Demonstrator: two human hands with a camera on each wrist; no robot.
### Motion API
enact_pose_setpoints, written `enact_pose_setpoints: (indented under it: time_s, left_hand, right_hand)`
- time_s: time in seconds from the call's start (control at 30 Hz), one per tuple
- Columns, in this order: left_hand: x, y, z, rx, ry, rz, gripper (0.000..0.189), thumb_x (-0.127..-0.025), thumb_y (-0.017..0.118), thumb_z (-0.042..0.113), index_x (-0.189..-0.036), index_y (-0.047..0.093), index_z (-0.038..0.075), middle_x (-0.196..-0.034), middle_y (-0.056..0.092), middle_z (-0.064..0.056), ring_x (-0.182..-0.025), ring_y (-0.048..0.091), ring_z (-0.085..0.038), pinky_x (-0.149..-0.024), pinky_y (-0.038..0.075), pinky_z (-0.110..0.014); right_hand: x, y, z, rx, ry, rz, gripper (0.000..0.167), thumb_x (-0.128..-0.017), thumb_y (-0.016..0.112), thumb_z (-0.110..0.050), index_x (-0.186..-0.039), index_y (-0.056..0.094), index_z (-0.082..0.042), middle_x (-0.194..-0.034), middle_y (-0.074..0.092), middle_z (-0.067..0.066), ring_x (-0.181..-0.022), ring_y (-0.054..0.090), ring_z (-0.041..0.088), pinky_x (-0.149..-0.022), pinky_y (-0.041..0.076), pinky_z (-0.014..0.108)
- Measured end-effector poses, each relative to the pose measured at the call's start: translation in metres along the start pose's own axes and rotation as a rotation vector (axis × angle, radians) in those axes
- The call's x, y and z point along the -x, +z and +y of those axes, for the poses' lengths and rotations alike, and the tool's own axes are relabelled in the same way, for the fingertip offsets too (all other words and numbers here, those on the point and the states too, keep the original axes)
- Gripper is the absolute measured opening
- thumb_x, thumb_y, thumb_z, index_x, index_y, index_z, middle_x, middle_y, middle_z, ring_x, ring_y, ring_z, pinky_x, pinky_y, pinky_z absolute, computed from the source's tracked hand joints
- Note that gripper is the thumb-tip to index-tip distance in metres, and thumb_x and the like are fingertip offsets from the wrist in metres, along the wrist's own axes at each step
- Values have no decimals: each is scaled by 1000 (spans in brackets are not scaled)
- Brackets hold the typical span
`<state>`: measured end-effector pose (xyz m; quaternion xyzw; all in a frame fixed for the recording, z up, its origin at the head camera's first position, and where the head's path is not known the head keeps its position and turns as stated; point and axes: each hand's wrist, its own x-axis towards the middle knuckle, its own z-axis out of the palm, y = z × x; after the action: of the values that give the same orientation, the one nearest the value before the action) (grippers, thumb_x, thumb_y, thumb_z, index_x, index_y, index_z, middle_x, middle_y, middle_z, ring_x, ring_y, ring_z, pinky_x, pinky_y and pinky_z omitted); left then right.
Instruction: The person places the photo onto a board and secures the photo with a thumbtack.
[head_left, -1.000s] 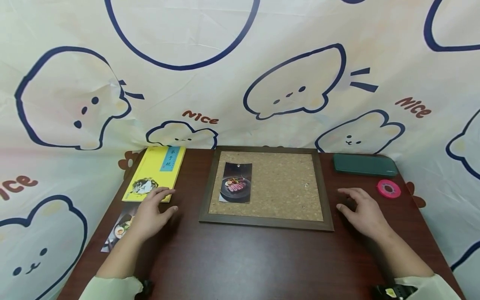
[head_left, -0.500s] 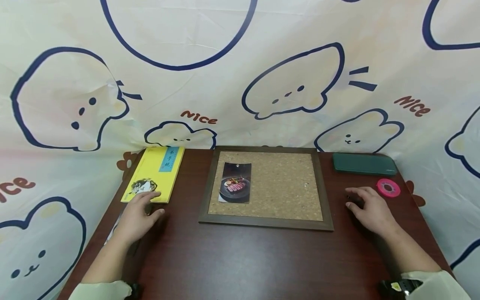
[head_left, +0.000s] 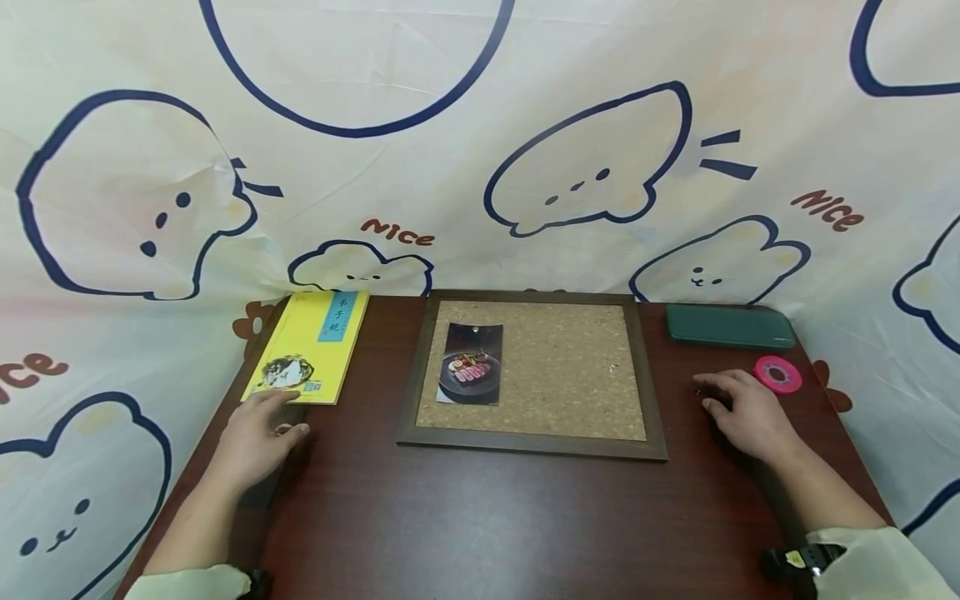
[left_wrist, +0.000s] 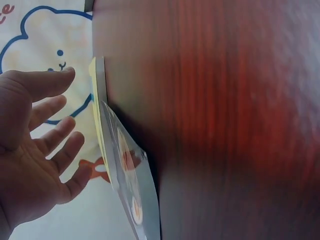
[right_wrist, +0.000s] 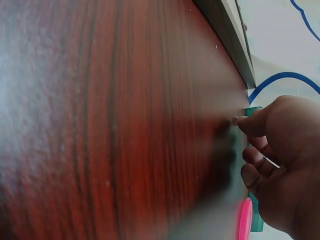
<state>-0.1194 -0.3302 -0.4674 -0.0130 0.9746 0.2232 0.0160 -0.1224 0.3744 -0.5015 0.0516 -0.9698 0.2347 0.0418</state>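
Note:
My left hand hovers with loosely bent fingers over a photo card, which it hides in the head view. In the left wrist view the card leans by the yellow book's edge, apart from the hand. My right hand is low over the table by the pink round dish. Its thumb and forefinger pinch a tiny clear pushpin. Between the hands lies a framed cork board. A steak photo hangs on its left part, with a small pin at the top.
The yellow book lies at the table's back left. A dark green case is at the back right. Something small and shiny sits on the cork's right side. A printed curtain stands behind the table.
My left hand has moved left and toward me, off the book and over the photo card. The right hand has shifted a little to the right, away from the board.

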Motion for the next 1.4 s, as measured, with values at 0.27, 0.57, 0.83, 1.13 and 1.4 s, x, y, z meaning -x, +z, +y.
enact_pose_setpoints:
  time_s: [0.27, 0.57, 0.83, 1.13, 1.4]
  left_hand:
    - [6, -5, -12, -12, -59, -20, 66, -91, 78, 27, -145, 53, -1, -146, 39, -35, -129, 35, -59, -92, 32, -78]
    - [10, -11, -31, -9, -67, -41, 65, -90, 77, 24, -143, 54, -4, -144, 38, -36, -126, 37, -60, -89, 40, -75]
    - [11, -15, -48, -19, -52, -60, 67, -89, 79, 23, -142, 52, -7, -142, 38, -38, -126, 36, -63, -92, 38, -77]
    - [10, -20, -55, -30, -111, -122, 74, -89, 80, 30, -143, 49, -10, -143, 35, -40, -127, 34, -64, -96, 36, -78]
    - [9, -19, -57, -21, -131, -143, 76, -86, 82, 28, -142, 49, -11, -142, 35, -42, -126, 36, -64, -96, 37, -77]
  right_hand:
    - [-5, -1, 8, 14, 9, -39, 30, -98, 66, -5, -128, 69, -1, -124, 60, 26, -108, 59, 46, -87, 48, 66]
    - [-11, -2, 14, 25, -36, -42, 25, -97, 69, -5, -122, 73, -2, -116, 63, 22, -104, 61, 43, -85, 49, 64]
    - [-14, -3, 15, 28, -48, -53, 19, -97, 69, -6, -115, 75, -3, -115, 66, 22, -105, 62, 42, -88, 49, 64]
    - [-15, -2, 16, 22, -15, -60, 11, -98, 69, -9, -106, 76, -5, -114, 67, 23, -106, 62, 42, -89, 48, 64]
    - [-16, -1, 14, 26, -19, -62, 19, -98, 68, -8, -115, 75, -5, -118, 67, 24, -107, 62, 43, -88, 48, 64]
